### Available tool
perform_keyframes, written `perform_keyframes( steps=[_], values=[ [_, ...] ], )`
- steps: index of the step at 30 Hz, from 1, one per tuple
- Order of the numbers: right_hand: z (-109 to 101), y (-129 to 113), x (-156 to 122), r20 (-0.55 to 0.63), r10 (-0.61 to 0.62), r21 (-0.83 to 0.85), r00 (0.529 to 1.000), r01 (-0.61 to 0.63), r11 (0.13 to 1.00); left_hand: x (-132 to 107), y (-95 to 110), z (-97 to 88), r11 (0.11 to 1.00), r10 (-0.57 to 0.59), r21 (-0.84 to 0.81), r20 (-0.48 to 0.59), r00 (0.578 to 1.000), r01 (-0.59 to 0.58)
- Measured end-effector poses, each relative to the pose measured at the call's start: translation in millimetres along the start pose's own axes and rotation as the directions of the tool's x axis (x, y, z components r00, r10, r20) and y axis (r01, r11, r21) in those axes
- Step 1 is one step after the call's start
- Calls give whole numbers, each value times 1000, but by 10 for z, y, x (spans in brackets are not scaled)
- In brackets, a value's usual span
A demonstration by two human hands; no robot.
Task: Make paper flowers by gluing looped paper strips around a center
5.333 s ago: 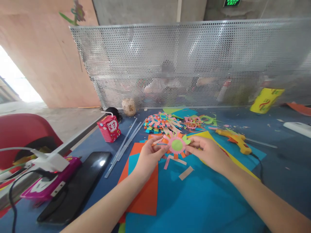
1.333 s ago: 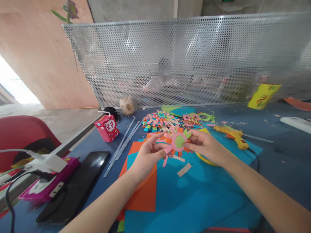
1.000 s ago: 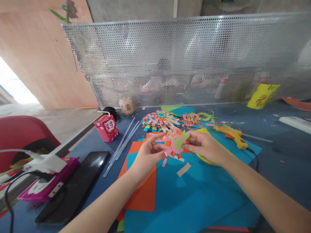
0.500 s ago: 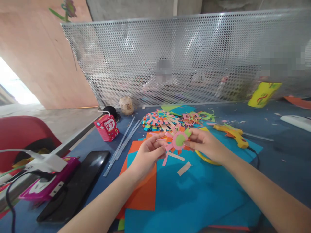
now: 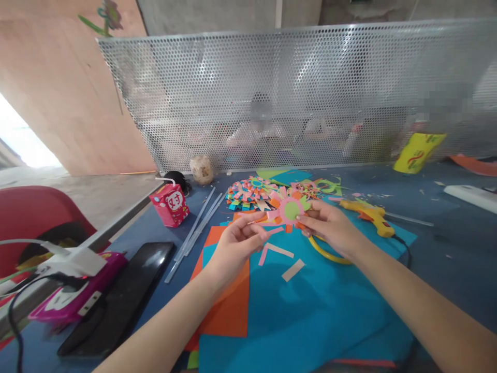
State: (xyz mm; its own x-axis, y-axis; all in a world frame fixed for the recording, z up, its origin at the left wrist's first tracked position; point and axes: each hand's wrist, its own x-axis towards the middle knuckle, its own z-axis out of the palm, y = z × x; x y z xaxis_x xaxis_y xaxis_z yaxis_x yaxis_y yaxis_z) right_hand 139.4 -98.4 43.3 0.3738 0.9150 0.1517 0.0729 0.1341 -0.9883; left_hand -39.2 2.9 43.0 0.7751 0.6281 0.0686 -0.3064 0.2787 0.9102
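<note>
A paper flower (image 5: 292, 211) with a green centre and pink and orange petals is pinched at its right side by my right hand (image 5: 332, 228). My left hand (image 5: 241, 239) is closed on a small pink paper strip (image 5: 276, 231), just left of the flower. Its index finger lies close to the left petals; whether it touches them I cannot tell. Below the hands, loose pale strips (image 5: 294, 270) lie on blue paper (image 5: 310, 316). Under my right hand a yellow ring-shaped thing (image 5: 330, 256) shows in part.
Behind the flower sits a pile of fringed paper flowers (image 5: 248, 192). A yellow glue gun (image 5: 370, 215) lies right, clear glue sticks (image 5: 198, 223) left. Also left are a red drink carton (image 5: 171, 204), a black phone (image 5: 120, 300) and a purple power strip (image 5: 77, 295). A perforated metal screen (image 5: 233, 67) stands behind.
The flower has shifted a little up and right with my right hand. My left hand has come apart from it, and a pink strip now shows between its fingers.
</note>
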Motion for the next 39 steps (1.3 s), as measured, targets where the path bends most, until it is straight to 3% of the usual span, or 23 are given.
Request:
perform_keyframes(
  steps=[5,10,20,28,34,39],
  values=[
    [29,-28,-18,63,18,-27,998,-17,999,37,-16,-42,997,-5,74,-101,995,13],
    [62,-43,-31,123,0,-74,992,9,997,20,-37,-25,998,-18,53,-40,999,20],
    [67,-45,-32,34,18,-132,999,-14,991,2,-38,-8,993,-43,105,-27,999,46],
    [128,-20,-65,47,18,-177,999,-10,984,17,-84,4,991,-71,109,-47,996,75],
    [148,-26,-75,38,-13,-174,999,19,985,16,-90,24,988,-53,148,-3,999,53],
    [130,-61,-68,-41,-15,-181,999,7,983,6,-91,26,991,-49,123,0,999,49]
  ],
)
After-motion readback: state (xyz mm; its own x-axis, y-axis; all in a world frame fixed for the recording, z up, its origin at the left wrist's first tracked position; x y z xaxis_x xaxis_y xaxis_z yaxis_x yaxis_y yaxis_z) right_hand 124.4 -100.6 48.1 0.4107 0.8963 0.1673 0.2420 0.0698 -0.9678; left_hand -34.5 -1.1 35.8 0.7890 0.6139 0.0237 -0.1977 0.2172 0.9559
